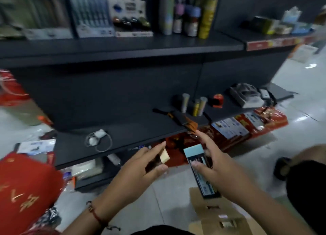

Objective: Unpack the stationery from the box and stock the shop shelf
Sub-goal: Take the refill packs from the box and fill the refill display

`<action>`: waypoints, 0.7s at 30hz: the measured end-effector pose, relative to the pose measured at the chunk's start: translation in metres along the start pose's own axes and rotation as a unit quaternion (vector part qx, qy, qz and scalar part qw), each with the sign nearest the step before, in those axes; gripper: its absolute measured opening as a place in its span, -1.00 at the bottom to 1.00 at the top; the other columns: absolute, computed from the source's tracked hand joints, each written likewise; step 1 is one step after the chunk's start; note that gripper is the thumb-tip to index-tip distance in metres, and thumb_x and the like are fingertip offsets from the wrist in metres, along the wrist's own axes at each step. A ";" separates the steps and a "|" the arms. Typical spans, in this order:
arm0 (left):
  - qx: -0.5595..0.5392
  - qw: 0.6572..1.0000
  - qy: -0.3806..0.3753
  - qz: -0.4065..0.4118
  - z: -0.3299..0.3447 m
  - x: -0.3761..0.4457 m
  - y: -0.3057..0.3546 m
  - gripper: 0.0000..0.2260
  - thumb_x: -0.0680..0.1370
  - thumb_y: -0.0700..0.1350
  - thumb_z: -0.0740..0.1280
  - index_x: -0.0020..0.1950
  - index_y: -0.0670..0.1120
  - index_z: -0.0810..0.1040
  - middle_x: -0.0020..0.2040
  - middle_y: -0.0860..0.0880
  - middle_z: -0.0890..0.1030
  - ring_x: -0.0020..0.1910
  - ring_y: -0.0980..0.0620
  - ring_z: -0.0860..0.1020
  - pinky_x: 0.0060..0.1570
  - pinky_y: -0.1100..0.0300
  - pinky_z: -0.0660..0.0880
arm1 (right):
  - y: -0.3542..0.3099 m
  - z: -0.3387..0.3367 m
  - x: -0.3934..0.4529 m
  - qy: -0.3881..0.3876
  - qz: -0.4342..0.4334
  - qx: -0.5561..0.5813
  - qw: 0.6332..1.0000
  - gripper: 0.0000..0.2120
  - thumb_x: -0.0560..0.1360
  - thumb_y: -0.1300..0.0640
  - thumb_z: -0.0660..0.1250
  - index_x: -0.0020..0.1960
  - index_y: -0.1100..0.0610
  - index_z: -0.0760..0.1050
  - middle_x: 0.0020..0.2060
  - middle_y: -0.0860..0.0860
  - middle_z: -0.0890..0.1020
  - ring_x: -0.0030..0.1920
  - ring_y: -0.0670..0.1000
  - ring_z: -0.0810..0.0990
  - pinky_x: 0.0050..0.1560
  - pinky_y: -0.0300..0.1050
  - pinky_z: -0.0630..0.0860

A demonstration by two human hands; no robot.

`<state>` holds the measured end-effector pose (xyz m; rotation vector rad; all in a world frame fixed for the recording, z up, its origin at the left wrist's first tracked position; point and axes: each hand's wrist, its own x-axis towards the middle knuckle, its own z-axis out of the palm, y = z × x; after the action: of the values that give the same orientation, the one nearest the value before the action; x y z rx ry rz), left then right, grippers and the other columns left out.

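Gripping blue pack (200,169), right hand (211,166); left hand (141,166) pinching beige-ended item (163,157); labels unreadable.

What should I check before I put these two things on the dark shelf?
1. Right hand grips the long blue packet: ok.
2. Left hand pinches the small dark and tan item: ok.
3. Bare space on the lower shelf ahead of the hands: ok.
4. White cord lies left of that space: ok.
5. What the small item is: cannot tell, blurred.
6. Cardboard box still holds more: cannot tell.
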<state>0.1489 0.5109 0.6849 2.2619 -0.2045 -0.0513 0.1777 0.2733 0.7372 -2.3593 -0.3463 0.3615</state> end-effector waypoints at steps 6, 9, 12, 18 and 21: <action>0.157 0.980 0.121 0.015 -0.134 -0.016 -0.094 -0.52 0.53 0.32 0.16 0.43 0.49 0.11 0.12 0.30 0.36 0.09 0.30 0.38 0.06 0.40 0.37 | -0.115 0.072 0.104 -0.030 -0.169 -0.053 0.984 -0.72 0.52 -0.03 0.39 0.14 -0.29 0.41 0.05 -0.30 0.56 0.06 -0.26 0.53 0.09 -0.18 0.51; 0.218 0.960 0.175 0.005 -0.193 -0.020 -0.122 -0.49 0.52 0.25 0.14 0.49 0.25 0.29 0.17 0.19 0.40 0.08 0.21 0.40 0.05 0.33 0.39 | -0.179 0.093 0.150 -0.045 -0.237 -0.046 0.969 -0.78 0.49 0.01 0.42 0.06 -0.22 0.47 -0.03 -0.28 0.59 0.00 -0.23 0.55 0.02 -0.16 0.53; 0.253 0.942 0.223 0.010 -0.245 -0.020 -0.142 -0.52 0.54 0.18 0.21 0.47 0.18 0.37 0.16 0.13 0.43 0.05 0.16 0.43 -0.01 0.29 0.42 | -0.237 0.095 0.192 -0.067 -0.274 0.017 0.959 -0.81 0.47 0.09 0.47 -0.02 -0.15 0.53 -0.11 -0.20 0.63 -0.10 -0.17 0.62 -0.08 -0.15 0.58; 0.266 0.909 0.320 0.011 -0.331 0.014 -0.177 -0.55 0.57 0.13 0.24 0.45 0.08 0.43 0.10 0.05 0.49 0.01 0.06 0.50 -0.02 0.17 0.47 | -0.322 0.076 0.293 -0.039 -0.295 0.259 0.919 -0.84 0.45 0.29 0.47 -0.08 0.13 0.52 -0.21 -0.01 0.70 -0.21 -0.06 0.67 -0.22 -0.26 0.55; 0.283 0.891 0.354 0.011 -0.371 0.042 -0.190 -0.55 0.57 0.15 0.24 0.44 0.07 0.46 0.11 0.04 0.48 0.01 0.06 0.51 -0.02 0.18 0.47 | -0.355 0.075 0.346 -0.019 -0.293 0.375 0.879 -0.84 0.47 0.30 0.43 -0.09 0.12 0.48 -0.24 -0.04 0.68 -0.17 -0.06 0.66 -0.20 -0.23 0.58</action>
<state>0.2545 0.9050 0.7803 2.6735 0.1748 0.9464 0.4201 0.6905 0.8739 -1.4001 -0.7590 0.1932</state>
